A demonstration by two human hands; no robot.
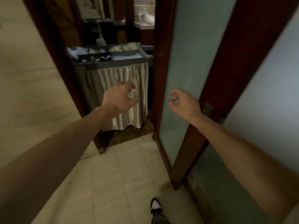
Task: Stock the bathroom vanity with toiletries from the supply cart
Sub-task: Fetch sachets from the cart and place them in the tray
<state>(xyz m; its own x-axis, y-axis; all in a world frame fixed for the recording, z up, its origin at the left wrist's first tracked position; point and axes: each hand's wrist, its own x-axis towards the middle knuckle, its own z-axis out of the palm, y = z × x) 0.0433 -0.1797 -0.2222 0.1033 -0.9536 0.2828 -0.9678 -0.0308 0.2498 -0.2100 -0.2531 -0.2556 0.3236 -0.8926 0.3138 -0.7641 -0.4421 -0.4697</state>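
Observation:
The supply cart [116, 63] stands just beyond a doorway, with a grey top shelf and a pleated cream curtain [123, 94] below. Trays of small toiletries [123, 49] and little bottles [100, 58] lie on its top. My left hand [120, 97] is held out in front of the curtain, fingers loosely curled, holding nothing. My right hand [183, 102] hovers before the frosted glass door, fingers also loosely curled and empty. A strip of vanity counter [144, 25] with white containers [146, 16] shows far behind the cart.
A dark wooden door frame [159, 70] and a frosted glass door [186, 62] stand to the right. A beige tiled wall [24, 86] is on the left. Cream floor tiles [121, 175] lead to the threshold. My shoe [156, 206] shows at the bottom.

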